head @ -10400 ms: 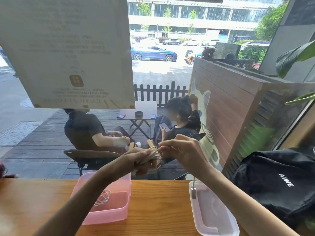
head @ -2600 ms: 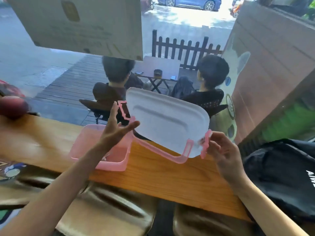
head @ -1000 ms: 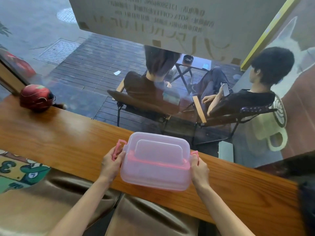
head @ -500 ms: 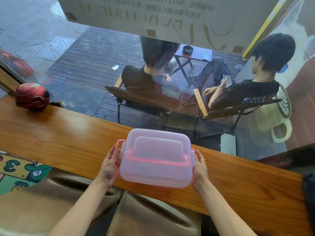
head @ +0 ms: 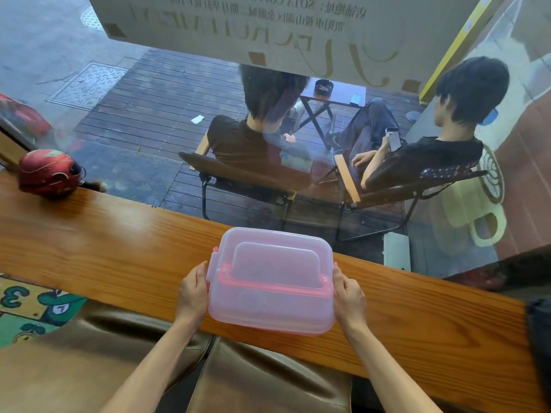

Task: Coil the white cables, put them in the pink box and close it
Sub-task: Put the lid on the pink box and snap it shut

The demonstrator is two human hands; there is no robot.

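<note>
- pink box (head: 269,305): translucent plastic, smooth, faintly glossy (lid paler than base)
- counter (head: 98,251): varnished wood, glossy grain
- helmet (head: 47,173): red, shiny shell
- stools (head: 268,380): brown leather-look, sheeny

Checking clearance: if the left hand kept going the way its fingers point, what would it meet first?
Past the pink box it presses, the left hand crosses bare wooden counter, then probably meets the window glass; depth is unclear.

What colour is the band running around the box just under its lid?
Bright pink, darker than the pale translucent pink box and lid; the head view shows it.
</note>
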